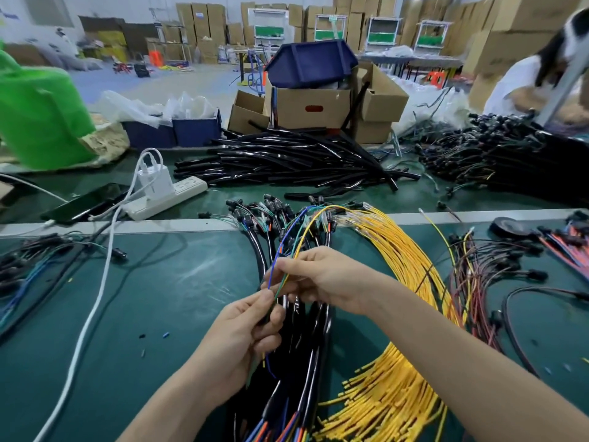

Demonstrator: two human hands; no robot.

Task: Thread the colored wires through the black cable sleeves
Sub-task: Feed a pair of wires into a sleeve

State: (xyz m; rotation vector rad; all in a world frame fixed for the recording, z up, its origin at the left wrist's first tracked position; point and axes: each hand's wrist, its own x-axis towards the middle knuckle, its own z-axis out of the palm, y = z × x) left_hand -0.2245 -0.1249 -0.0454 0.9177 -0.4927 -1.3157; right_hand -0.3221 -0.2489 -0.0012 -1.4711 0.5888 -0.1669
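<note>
Above the green table, my left hand (247, 333) grips a small bundle of blue, green and yellow wires (288, 250); their cut ends poke out below its palm. Just above it, my right hand (314, 279) pinches the same wires between thumb and fingers. The wires arc up and away to black connectors near the table's metal strip. Under my hands lies a bunch of sleeved cables (306, 355). A heap of loose black sleeves (287, 164) lies on the far table. Whether a sleeve sits inside my left hand is hidden.
A thick bundle of yellow wires (401, 314) fans out at the right. Dark red and black harnesses (478, 275) lie further right. A white power strip (165, 199) with a charger and white cable sits at the left. Cardboard boxes (312, 106) and another person (529, 78) are behind.
</note>
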